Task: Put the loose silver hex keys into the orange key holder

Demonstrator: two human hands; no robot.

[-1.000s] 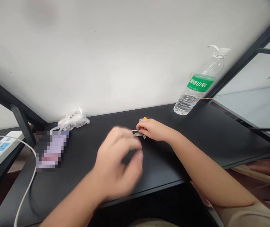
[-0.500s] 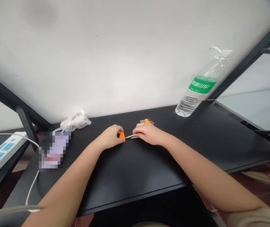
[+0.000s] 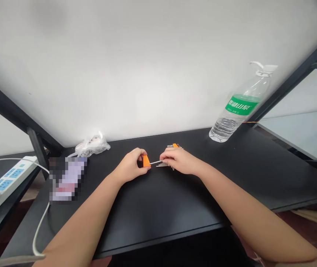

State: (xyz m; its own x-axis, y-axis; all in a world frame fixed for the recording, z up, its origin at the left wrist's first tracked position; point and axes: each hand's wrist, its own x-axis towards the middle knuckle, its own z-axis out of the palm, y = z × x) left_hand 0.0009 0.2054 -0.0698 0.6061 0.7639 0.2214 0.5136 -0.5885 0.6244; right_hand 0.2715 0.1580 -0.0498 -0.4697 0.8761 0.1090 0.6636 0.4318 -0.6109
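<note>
My left hand (image 3: 133, 165) is closed on a small orange piece (image 3: 146, 161), held between thumb and fingers just above the black tabletop. From that piece a thin pale rod (image 3: 156, 162) runs to the right. My right hand (image 3: 182, 160) pinches the rod's other end between thumb and fingertips. Under the right hand lie several loose thin pale sticks (image 3: 162, 165), partly covered by the fingers. Just behind this hand is a second orange piece (image 3: 175, 145) with several thin sticks around it, half hidden. The exact kind of these small parts cannot be made out.
A large water bottle (image 3: 234, 107) with a green label stands at the back right. To the left lie a crumpled clear plastic bag (image 3: 92, 144) and a blurred purple item (image 3: 71, 180). A white power strip (image 3: 11, 181) and a white cable (image 3: 36, 230) are further left.
The view has shifted slightly. My right hand has moved a little off the loose sticks, so more of them show. Both hands keep hold of the same orange piece and rod.
</note>
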